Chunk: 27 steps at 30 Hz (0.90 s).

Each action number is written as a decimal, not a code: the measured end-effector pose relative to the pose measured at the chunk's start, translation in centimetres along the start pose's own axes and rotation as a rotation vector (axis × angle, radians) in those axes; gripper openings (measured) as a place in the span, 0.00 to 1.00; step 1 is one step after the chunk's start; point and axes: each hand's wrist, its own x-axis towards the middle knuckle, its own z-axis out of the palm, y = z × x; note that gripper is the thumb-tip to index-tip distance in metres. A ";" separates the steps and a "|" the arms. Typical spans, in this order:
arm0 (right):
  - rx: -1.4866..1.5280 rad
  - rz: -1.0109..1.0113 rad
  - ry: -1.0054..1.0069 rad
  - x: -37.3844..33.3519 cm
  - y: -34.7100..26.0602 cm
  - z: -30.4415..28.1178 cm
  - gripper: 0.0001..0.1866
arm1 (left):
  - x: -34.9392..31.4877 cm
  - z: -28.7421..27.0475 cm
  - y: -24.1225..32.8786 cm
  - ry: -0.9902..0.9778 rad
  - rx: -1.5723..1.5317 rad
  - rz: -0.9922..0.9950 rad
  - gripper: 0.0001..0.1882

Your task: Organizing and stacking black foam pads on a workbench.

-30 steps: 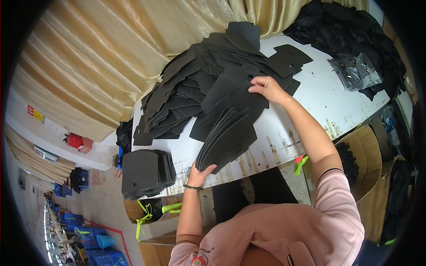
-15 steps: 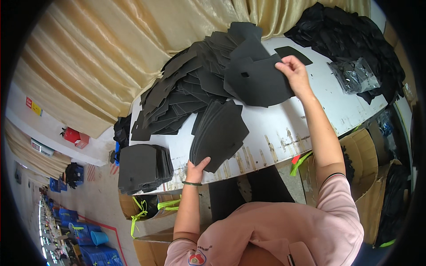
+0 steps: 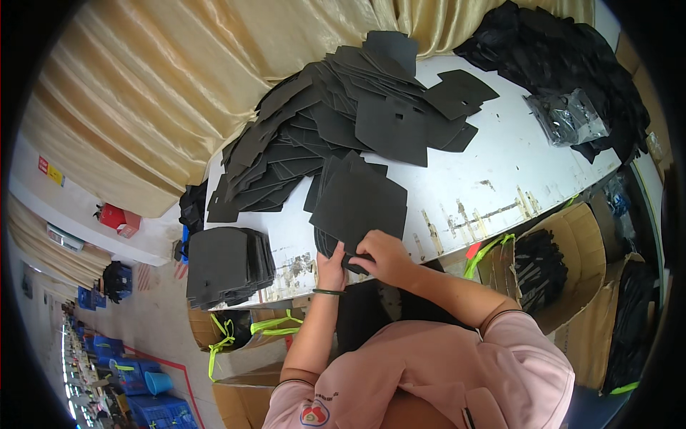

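My left hand (image 3: 331,267) grips the near left edge of a small stack of flat black sheet pieces (image 3: 361,201), thumb on top. Beside it, my right hand (image 3: 384,257) pinches the near corner of the stack, its fingers bent over the edge. The pieces lean out over the table's front part. Behind them spreads a big loose heap of similar black pieces (image 3: 291,134), some with a small square hole. To the left, a neat pile of these pieces (image 3: 227,266) stands at the table edge.
Dark fabric (image 3: 550,68) is heaped at the table's back right, with a clear plastic bag (image 3: 568,118) before it. The white table (image 3: 514,168) has worn tape marks. Cardboard boxes (image 3: 582,250) stand below on the right, and another box (image 3: 204,327) on the left. A gold curtain (image 3: 164,79) hangs behind.
My right hand has come from the heap at the far right down to the stack beside my left hand. The piece it held there is no longer raised. My left hand has shifted slightly right.
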 end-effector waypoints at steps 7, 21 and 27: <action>-0.396 -0.275 -0.213 2.1 -0.5 -3.6 0.07 | -0.1 0.6 2.4 0.158 0.044 0.040 0.22; -0.775 -0.962 -0.876 10.1 -4.3 -1.2 0.05 | 1.5 -2.2 1.7 0.051 -0.100 -0.031 0.22; -0.673 -1.048 -0.854 13.3 -2.7 4.5 0.05 | 1.6 -4.9 -0.7 0.140 -0.250 -0.125 0.22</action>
